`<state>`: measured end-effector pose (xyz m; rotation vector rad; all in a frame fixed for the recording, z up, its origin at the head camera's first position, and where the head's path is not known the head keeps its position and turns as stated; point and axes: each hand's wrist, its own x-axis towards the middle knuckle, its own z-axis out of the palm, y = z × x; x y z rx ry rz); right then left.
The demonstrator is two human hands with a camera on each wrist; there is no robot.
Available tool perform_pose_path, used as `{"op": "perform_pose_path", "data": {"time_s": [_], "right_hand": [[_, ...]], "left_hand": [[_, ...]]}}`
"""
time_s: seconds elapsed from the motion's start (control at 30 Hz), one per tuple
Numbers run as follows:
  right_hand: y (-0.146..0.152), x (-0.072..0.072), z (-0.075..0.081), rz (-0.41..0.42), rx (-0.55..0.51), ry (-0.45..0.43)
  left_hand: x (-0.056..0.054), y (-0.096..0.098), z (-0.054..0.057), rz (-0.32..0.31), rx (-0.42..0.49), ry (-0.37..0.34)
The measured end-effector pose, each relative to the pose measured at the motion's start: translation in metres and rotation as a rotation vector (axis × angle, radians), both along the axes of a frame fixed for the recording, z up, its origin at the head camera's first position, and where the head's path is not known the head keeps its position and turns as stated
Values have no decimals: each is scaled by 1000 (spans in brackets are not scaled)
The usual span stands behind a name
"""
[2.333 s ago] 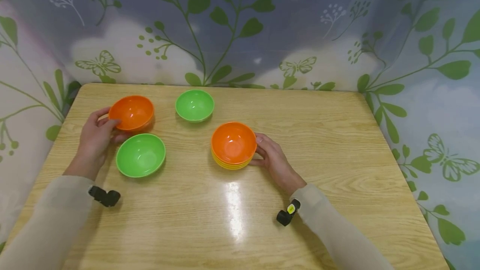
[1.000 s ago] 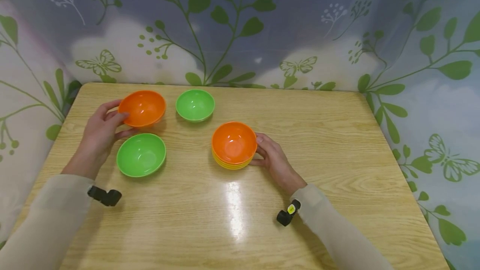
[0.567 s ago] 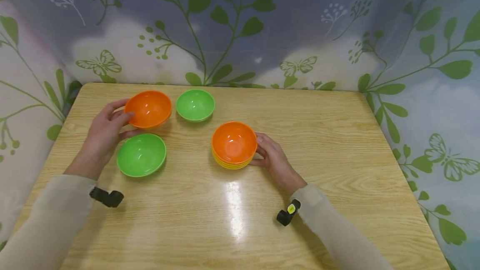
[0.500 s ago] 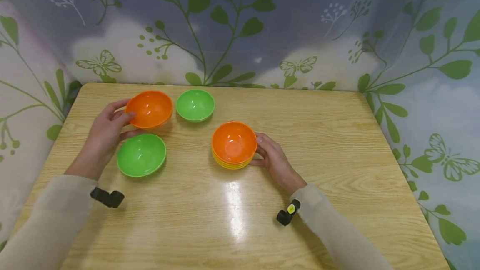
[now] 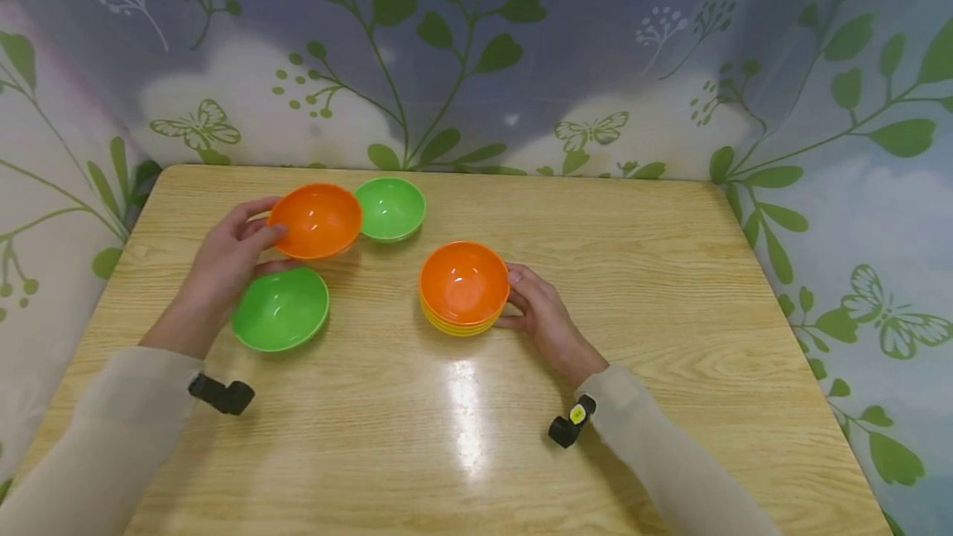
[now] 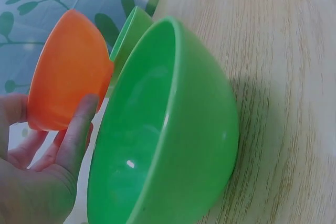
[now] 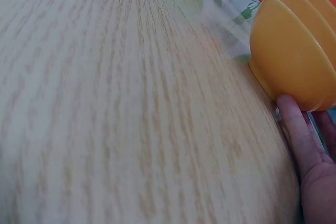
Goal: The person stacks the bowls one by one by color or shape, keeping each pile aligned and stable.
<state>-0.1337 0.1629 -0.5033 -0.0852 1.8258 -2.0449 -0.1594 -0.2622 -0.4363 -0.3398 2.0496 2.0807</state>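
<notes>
My left hand (image 5: pixel 231 259) holds an orange bowl (image 5: pixel 316 220) by its left side, thumb at the rim and fingers underneath. The bowl hangs above the table, its shadow below it, and covers the left edge of the far green bowl (image 5: pixel 392 209) in the head view. A nearer green bowl (image 5: pixel 279 313) stands just below that hand and fills much of the left wrist view. My right hand (image 5: pixel 547 317) rests its fingertips against the right side of a stack: an orange bowl (image 5: pixel 465 284) on top of yellow bowls (image 7: pixel 291 51).
Everything stands on a wood-grain table (image 5: pixel 633 271) whose far edge meets a curtain (image 5: pixel 476 64) printed with leaves and butterflies. Small black cameras (image 5: pixel 222 394) sit on both sleeves. A light reflection lies in front of the stack.
My left hand has carried the orange bowl rightward, from the table's left side until it overlaps the far green bowl in view. The right hand and the stack have stayed put.
</notes>
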Motion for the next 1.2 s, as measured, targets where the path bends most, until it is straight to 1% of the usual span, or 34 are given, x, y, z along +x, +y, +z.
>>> {"op": "perform_pose_path", "data": {"time_s": [0.07,0.2,0.27,0.53,0.73,0.97,1.2], "right_hand": [[0,0,1,1,2,1],[0,0,0,-2,2,0],[0,0,0,-3,-2,0],[0,0,-2,-5,-13,11],[-1,0,-1,1,-8,19],[-1,0,0,0,-9,5],[0,0,0,-1,-9,4]], "left_hand": [[1,3,0,-20,-35,-1],[2,8,1,-70,-154,-8],[2,10,0,-90,-184,-6],[5,18,-1,-134,-171,5],[7,25,4,-146,-183,1],[11,34,10,-161,-178,16],[12,39,12,-181,-168,12]]}}
